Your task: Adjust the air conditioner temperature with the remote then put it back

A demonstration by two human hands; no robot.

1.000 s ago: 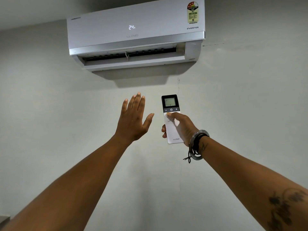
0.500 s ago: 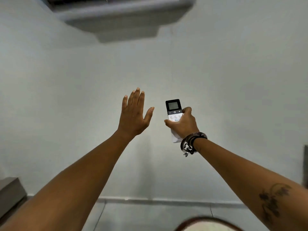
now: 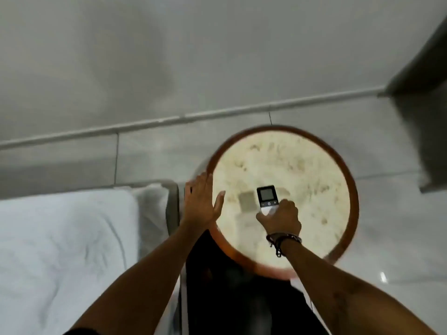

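Observation:
A white remote (image 3: pixel 267 199) with a dark screen end sticks out of my right hand (image 3: pixel 280 220), which is closed around its lower half. The hand holds it over the middle of a round table (image 3: pixel 302 165) with a pale mottled top and a brown rim. The remote's shadow falls on the top just to its left; I cannot tell whether the remote touches the top. My left hand (image 3: pixel 202 201) is flat and empty, fingers together, over the table's left rim. The air conditioner is out of view.
A bed with white bedding (image 3: pixel 65 238) and a grey frame lies at the left, close to the table. Pale floor tiles and a skirting line run behind. A dark grey piece of furniture (image 3: pixel 420 93) stands at the right. My dark-clothed legs show below.
The view has swung down from the wall and air conditioner to the table. Both hands have come down; the right one still holds the remote, now over the table top.

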